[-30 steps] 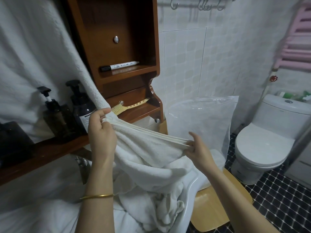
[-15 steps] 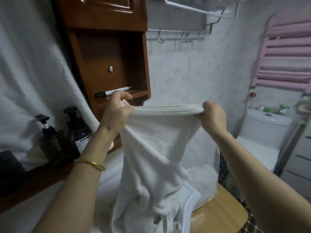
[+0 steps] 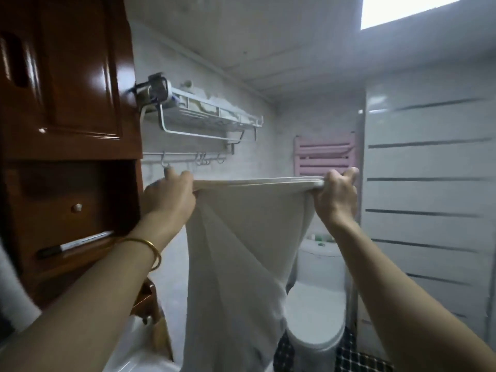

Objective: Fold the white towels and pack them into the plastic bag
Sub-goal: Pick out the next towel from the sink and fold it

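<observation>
Clenched on one top corner each, my left grip (image 3: 169,196) and right grip (image 3: 335,196) stretch the white towel (image 3: 241,251) taut and high before the toilet (image 3: 314,312), letting it hang straight for folding. No plastic bag is visible.

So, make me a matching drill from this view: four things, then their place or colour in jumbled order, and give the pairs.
1. towel
2. marker
3. bangle
4. radiator

a. gold, on a wrist
b. pink
c. lying in the cabinet
d. gripped by left hand and right hand

Pairs: 1-d, 2-c, 3-a, 4-b.
</observation>
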`<act>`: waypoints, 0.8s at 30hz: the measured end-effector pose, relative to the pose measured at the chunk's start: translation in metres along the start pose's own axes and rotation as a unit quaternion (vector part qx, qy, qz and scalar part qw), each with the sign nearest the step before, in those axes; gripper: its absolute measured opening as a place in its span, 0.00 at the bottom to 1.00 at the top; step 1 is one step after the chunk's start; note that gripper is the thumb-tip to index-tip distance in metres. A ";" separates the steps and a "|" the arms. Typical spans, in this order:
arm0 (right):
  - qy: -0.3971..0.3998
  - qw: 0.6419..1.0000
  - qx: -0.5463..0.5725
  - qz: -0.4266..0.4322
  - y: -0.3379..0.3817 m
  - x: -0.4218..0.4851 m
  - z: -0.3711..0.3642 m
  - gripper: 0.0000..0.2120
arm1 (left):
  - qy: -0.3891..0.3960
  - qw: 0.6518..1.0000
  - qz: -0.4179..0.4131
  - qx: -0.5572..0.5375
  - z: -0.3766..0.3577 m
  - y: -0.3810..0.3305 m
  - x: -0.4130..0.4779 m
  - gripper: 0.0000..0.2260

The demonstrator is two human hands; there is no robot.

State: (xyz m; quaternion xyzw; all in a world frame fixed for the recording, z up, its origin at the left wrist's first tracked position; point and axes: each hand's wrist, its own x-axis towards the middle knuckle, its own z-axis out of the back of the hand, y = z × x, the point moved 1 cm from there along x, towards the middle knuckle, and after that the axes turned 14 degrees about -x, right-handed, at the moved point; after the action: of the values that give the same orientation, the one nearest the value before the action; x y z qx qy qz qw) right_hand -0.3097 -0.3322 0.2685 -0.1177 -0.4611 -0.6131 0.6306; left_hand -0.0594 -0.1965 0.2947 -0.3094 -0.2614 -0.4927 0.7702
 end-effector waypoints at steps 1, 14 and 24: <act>-0.010 1.000 -0.008 -0.008 -0.012 0.007 0.011 0.05 | 0.010 0.999 0.010 -0.048 0.003 -0.012 0.007 0.10; -0.093 0.926 0.285 -0.231 -0.126 0.060 0.143 0.06 | 0.158 0.538 0.123 -0.819 0.011 -0.213 0.010 0.15; -0.024 0.993 -0.043 -0.111 -0.196 0.048 0.172 0.08 | 0.235 0.589 0.221 -0.741 -0.058 -0.236 -0.033 0.14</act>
State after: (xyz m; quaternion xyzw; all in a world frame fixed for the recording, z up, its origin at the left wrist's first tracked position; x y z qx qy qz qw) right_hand -0.5661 -0.2845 0.3152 -0.1075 -0.4599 -0.6953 0.5417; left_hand -0.2833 -0.2956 0.2842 -0.6951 0.4604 -0.3865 0.3944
